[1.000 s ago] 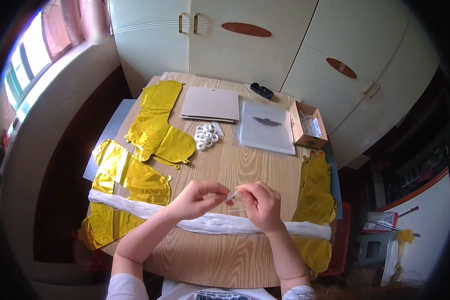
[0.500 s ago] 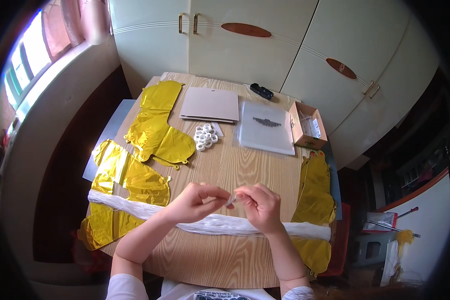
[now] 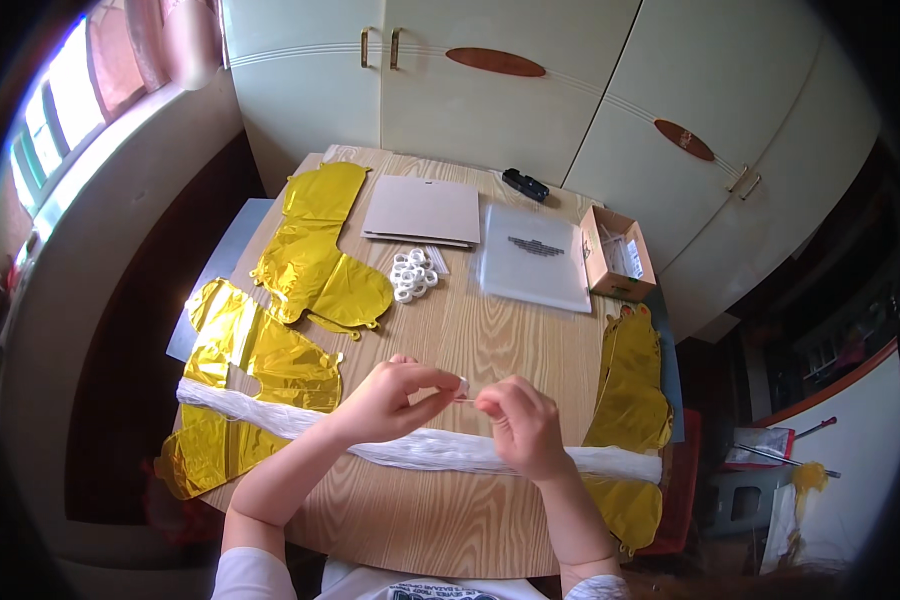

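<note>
My left hand [image 3: 395, 402] is closed, thumb and forefinger pinching a small white piece [image 3: 463, 386] that looks like one of the little white rolls; most of it is hidden by the fingers. Just to the right, my right hand [image 3: 527, 428] pinches a thin pale strand that spans the short gap between the fingertips. Both hands are raised over a long bundle of white strings [image 3: 430, 450], which stretches across the table from left to right. Beyond them lies a pile of small white rolls [image 3: 402, 283], with thin clear strips beside it.
Gold foil balloons [image 3: 320, 285] lie flat at the left, others [image 3: 630, 390] at the right under the bundle's end. Grey-brown cardboard [image 3: 420, 210], clear plastic bags [image 3: 535, 275], an open carton [image 3: 610, 283] and a black object [image 3: 525, 184] occupy the wooden table's [image 3: 450, 535] far side.
My right fingertips have moved slightly right, away from the left ones, and the thin strand now shows between them. My left hand has barely moved.
</note>
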`<state>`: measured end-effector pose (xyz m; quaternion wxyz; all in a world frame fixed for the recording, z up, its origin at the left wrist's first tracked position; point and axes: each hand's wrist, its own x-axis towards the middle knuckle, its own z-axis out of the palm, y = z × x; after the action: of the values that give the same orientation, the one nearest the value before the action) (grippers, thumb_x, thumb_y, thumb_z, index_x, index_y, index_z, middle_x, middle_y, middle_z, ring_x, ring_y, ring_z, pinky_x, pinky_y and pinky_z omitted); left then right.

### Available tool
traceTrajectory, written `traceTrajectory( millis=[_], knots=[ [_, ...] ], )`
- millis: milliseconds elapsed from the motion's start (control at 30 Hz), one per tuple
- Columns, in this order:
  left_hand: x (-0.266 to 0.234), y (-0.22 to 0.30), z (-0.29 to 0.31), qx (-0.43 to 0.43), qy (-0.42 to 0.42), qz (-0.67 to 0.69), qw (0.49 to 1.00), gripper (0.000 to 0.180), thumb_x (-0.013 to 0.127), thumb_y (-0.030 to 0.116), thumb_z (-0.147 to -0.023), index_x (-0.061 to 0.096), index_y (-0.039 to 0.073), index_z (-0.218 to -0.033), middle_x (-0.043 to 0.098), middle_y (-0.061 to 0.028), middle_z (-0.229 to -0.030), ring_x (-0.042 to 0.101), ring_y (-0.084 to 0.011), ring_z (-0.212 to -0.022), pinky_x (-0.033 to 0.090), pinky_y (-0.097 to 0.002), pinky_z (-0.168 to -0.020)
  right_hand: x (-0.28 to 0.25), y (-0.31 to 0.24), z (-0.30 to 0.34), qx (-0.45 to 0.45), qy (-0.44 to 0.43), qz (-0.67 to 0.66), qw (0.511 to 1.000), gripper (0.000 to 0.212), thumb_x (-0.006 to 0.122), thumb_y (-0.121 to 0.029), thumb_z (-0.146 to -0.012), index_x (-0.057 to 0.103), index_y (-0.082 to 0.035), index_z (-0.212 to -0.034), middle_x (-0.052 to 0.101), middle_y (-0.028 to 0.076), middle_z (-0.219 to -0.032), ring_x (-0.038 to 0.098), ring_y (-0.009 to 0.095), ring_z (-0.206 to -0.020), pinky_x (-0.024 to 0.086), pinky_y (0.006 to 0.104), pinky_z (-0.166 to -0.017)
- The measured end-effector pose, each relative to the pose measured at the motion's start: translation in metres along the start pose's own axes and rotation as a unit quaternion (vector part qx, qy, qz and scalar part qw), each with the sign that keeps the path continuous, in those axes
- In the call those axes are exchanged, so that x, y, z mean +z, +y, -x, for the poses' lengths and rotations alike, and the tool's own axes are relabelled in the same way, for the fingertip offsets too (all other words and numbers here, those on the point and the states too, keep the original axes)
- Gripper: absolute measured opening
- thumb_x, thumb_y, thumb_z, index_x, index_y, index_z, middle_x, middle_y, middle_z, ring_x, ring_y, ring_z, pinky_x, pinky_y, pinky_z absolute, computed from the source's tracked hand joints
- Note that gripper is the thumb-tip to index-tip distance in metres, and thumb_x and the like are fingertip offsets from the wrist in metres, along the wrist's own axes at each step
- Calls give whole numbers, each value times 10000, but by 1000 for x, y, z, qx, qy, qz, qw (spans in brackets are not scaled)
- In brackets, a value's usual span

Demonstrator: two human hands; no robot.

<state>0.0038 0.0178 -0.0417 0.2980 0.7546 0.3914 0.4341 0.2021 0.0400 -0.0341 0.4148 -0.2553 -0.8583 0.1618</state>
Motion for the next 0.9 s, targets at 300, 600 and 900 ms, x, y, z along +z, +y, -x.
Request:
traceTrajectory(
  millis=[300,600,900],
  knots=[
    [5,4,8,-207,-98,398,889,143,609,46,-841,614,-27,-964,668,-113,-899,635,-164,-857,436,-290,-883,13,15,1,59,64,-107,990,172,589,27,-811,573,-62,-958,596,73,-742,613,190,-659,487,291,-573],
    [26,-18,11,-136,43,557,818,234,563,28,-866,574,-18,-1095,639,-114,-1026,581,-188,-1021,424,-342,-924,33,12,6,182,67,-192,962,149,581,15,-829,618,-26,-967,629,68,-740,624,135,-635,497,244,-565],
    [28,-15,10,-74,84,393,913,336,474,-61,-881,505,-22,-1213,581,-132,-1166,530,-184,-1117,415,-317,-949,44,13,11,252,98,-255,928,115,601,-45,-846,642,10,-938,676,75,-759,637,108,-618,498,223,-540]
  ],
)
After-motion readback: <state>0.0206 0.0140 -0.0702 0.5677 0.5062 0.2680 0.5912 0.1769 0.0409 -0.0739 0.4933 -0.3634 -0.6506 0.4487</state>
